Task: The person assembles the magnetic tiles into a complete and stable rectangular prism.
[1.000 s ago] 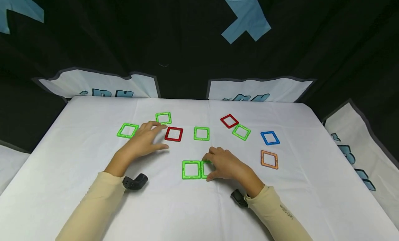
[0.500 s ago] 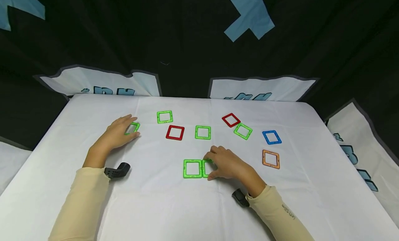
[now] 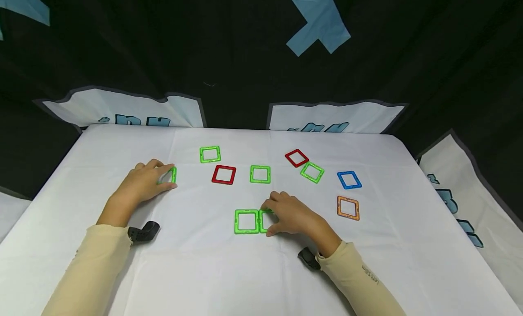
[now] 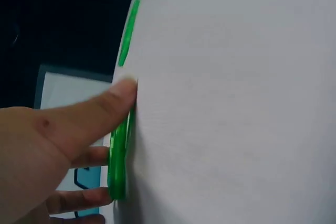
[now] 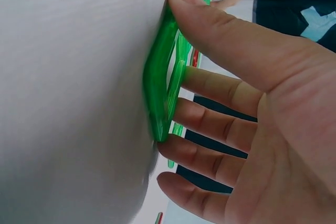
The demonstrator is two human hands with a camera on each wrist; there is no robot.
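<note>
At the table's left, my left hand [image 3: 140,182] pinches a green square magnetic tile [image 3: 174,175], thumb on the near edge and fingers on the far one. In the left wrist view this tile [image 4: 118,166] shows edge-on, low over the cloth. Nearer the middle, my right hand [image 3: 292,214] holds a second green tile [image 3: 262,221] by its near and far edges, its right part hidden by the hand. That tile lies edge to edge with another green tile [image 3: 236,221] on its left. The right wrist view shows the thumb and fingers around the held tile [image 5: 156,82].
Behind the hands lie a green tile [image 3: 210,160], a red tile [image 3: 223,183] and another green tile [image 3: 260,181]. To the right are a red tile [image 3: 302,163] touching a green one [image 3: 320,177], a blue tile [image 3: 353,187] and an orange tile [image 3: 338,205].
My left hand has moved left from beside the red tile to the leftmost green tile and gripped it, turning it slightly. The right hand has stayed on its tile.
</note>
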